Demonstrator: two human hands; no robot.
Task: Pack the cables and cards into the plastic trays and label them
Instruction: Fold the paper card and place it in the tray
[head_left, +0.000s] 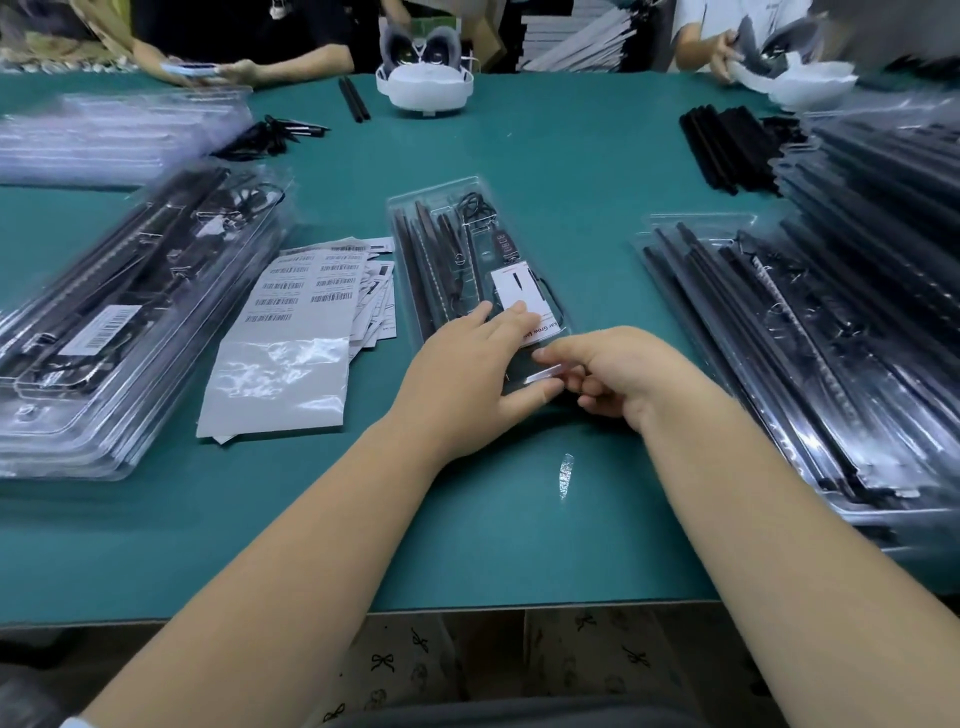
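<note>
A clear plastic tray (447, 208) lies in the middle of the green table, filled with black bars, a coiled cable and a white card (511, 291). My left hand (467, 364) presses flat on the tray's near end, fingers straight and touching the card. Beside it, my right hand (613, 374) pinches a small white label (543, 374) edge-on just above the tray's near end. Sheets of barcode labels (311, 288) lie left of the tray, with a glossy backing sheet (275, 384) in front of them.
A stack of closed, labelled trays (104, 322) sits at the left and a stack of filled trays (810, 353) at the right. Loose black bars (727, 145) lie far right. Other people's hands work at the far edge, near a white device (423, 85).
</note>
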